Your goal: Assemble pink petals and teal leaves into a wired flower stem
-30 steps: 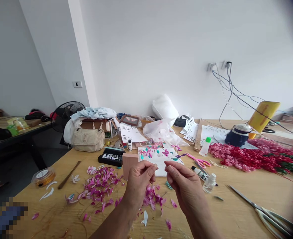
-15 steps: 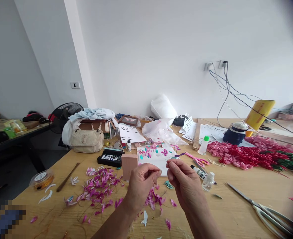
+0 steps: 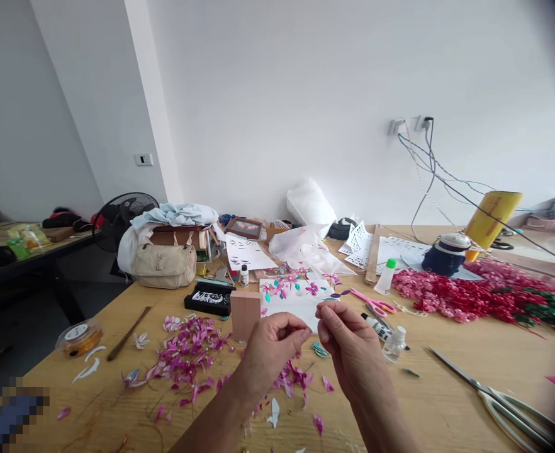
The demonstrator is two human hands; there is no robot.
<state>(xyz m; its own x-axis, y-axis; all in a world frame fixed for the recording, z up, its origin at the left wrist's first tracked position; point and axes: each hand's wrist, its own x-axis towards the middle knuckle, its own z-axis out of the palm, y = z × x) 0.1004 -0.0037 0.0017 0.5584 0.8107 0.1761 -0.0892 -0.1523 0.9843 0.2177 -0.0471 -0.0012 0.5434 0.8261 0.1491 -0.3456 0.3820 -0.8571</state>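
Note:
My left hand (image 3: 277,346) is raised over the table with thumb and forefinger pinched; whatever lies between them is too small to make out. Close on its right, my right hand (image 3: 346,340) is also closed in a pinch, its fingertips near my left ones but apart. What it holds cannot be made out. Beneath and left of my hands lie loose magenta petals (image 3: 190,349). Behind the fingertips is a white sheet (image 3: 277,302) bearing pink flowers and teal leaves. A wooden block (image 3: 245,316) stands just beyond my left hand.
Large scissors (image 3: 485,387) lie at the right, near a clear bottle (image 3: 394,344). Pink scissors (image 3: 374,303) and a green-capped bottle (image 3: 386,277) are farther back. On the left are a spool of orange thread (image 3: 80,338), a brown stick (image 3: 129,333) and a black tray (image 3: 208,298).
My left fingertips have shifted slightly right, closer to my right hand. My right hand is almost unmoved.

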